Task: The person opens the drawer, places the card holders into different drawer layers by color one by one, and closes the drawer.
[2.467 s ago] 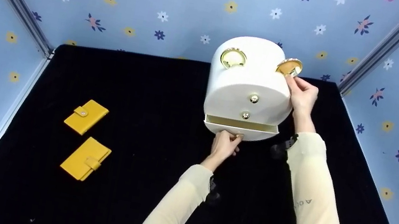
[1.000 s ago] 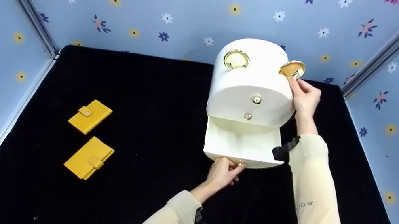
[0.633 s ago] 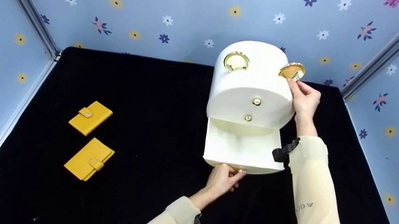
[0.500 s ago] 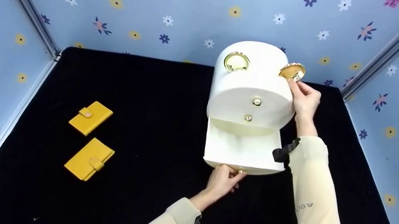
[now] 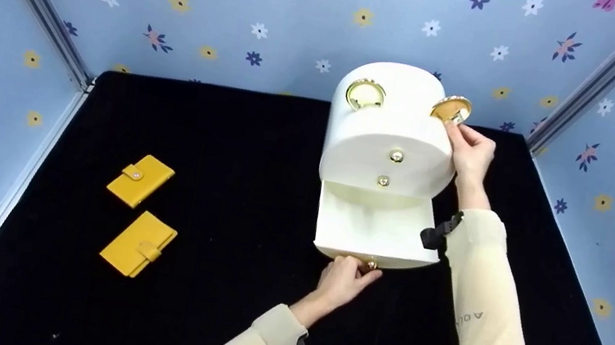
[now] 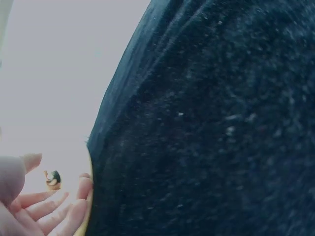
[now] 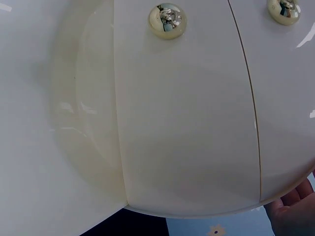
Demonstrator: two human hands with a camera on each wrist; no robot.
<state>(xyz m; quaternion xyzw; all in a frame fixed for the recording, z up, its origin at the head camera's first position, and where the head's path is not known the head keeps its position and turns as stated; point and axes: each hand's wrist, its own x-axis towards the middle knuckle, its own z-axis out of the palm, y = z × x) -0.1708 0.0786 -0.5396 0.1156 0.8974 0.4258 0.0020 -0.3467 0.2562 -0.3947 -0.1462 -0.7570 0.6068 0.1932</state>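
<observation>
A white rounded drawer box (image 5: 395,125) stands at the back right in the head view, its bottom drawer (image 5: 377,226) pulled far out and bare inside. My left hand (image 5: 340,282) is at that drawer's front, fingers touching beneath its gold knob (image 5: 371,265). In the left wrist view, the thumb (image 6: 32,161) lies apart from the knob and the fingers are loosely bent. At the box's upper right side, my right hand (image 5: 471,157) holds the box just below a gold-rimmed round piece (image 5: 452,107). Some right fingers are hidden behind the edge.
Two yellow snap wallets (image 5: 141,180) lie on the black cloth (image 5: 244,174) to the left. Two upper drawers, with gold knobs, are closed. Blue flowered walls (image 5: 284,17) enclose the back and sides.
My left hand drew the bottom drawer out toward me from a narrow gap. Its thumb has since come off the knob. The right hand has stayed in place on the box.
</observation>
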